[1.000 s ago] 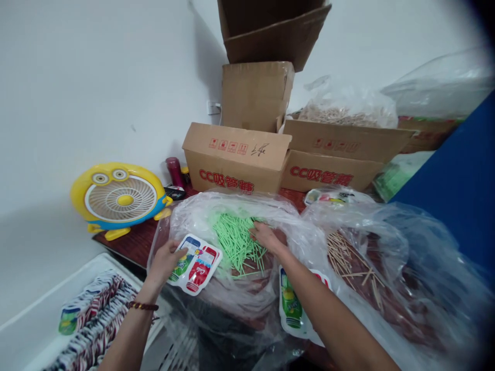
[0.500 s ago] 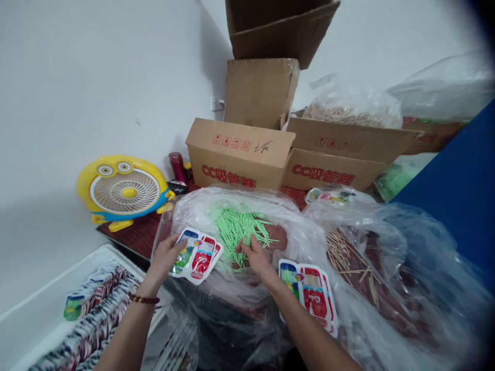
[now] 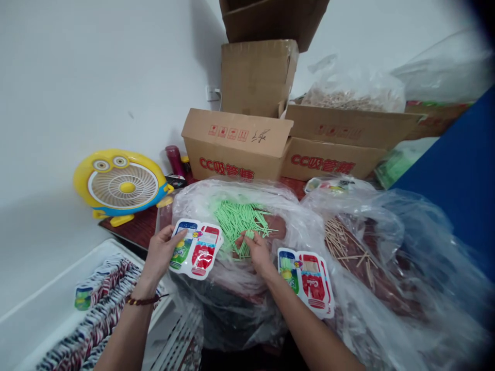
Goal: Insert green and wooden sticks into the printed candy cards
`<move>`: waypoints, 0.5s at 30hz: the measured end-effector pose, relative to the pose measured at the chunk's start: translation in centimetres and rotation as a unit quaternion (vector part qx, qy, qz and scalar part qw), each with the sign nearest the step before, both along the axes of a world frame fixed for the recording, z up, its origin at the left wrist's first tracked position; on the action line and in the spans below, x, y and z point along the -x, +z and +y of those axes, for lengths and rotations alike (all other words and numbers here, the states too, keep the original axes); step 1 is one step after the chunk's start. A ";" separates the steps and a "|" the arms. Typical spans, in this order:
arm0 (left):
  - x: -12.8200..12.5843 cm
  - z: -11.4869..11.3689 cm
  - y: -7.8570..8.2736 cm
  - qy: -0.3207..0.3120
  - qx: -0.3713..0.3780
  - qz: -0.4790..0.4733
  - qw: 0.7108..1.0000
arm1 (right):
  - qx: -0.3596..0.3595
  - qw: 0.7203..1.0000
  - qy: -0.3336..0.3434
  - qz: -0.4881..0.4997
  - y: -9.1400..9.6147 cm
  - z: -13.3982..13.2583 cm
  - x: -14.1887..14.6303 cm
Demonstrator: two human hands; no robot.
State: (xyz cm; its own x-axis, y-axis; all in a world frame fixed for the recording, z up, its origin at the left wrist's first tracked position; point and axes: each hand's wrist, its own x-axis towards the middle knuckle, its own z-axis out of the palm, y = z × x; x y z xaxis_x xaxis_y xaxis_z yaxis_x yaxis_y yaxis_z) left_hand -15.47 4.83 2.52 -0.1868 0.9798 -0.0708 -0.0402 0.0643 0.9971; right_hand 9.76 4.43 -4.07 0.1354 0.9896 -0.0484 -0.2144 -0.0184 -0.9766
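Note:
My left hand is closed on the left edge of a small stack of printed candy packets, one half green and blue, the other red. The thumb lies on top of the front packet. To the right, my right hand pinches a small bunch of green candy sticks at the near side of a loose heap of green sticks. This heap rests on clear plastic sheeting. Beside my right forearm lies another stack of the same packets, with sticks visible inside the top one.
Brown sticks lie on plastic at the right. A white bin at lower left holds rows of packets. Behind are a yellow fan, a dark red bottle and cardboard boxes. A blue panel bounds the right.
The view has tilted down slightly. The packets in my left hand overlap more closely than before. My right hand stays at the green heap with sticks between its fingers.

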 end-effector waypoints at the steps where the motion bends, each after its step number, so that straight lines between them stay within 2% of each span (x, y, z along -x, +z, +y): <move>1: -0.2 -0.3 0.2 -0.016 0.012 -0.003 1.000 | 0.002 1.000 -0.003 0.025 0.4 0.1 -0.1; 4: -1.5 -1.6 0.3 -0.077 0.062 -0.011 0.995 | 0.010 0.991 0.001 0.136 2.0 0.3 -0.6; 8: -4.2 -3.5 -0.6 -0.163 0.091 -0.032 0.982 | 0.015 0.961 0.016 0.274 3.8 0.3 -1.6; 11: -6.2 -4.7 -1.5 -0.186 0.111 -0.032 0.976 | 0.012 0.969 0.019 0.247 4.2 0.4 -1.9; 15: -7.2 -5.9 -2.5 -0.203 0.133 -0.039 0.969 | 0.049 0.990 0.064 0.114 3.7 1.0 -1.8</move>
State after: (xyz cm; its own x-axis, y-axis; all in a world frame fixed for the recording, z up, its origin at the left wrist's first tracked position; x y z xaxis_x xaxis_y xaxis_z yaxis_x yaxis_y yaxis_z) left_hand -8.24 -1.09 0.04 0.2257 0.9169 -0.3293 -0.0326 0.3449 0.9381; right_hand 11.54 5.45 -0.37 -0.0158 0.9871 -0.1595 -0.4194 -0.1513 -0.8951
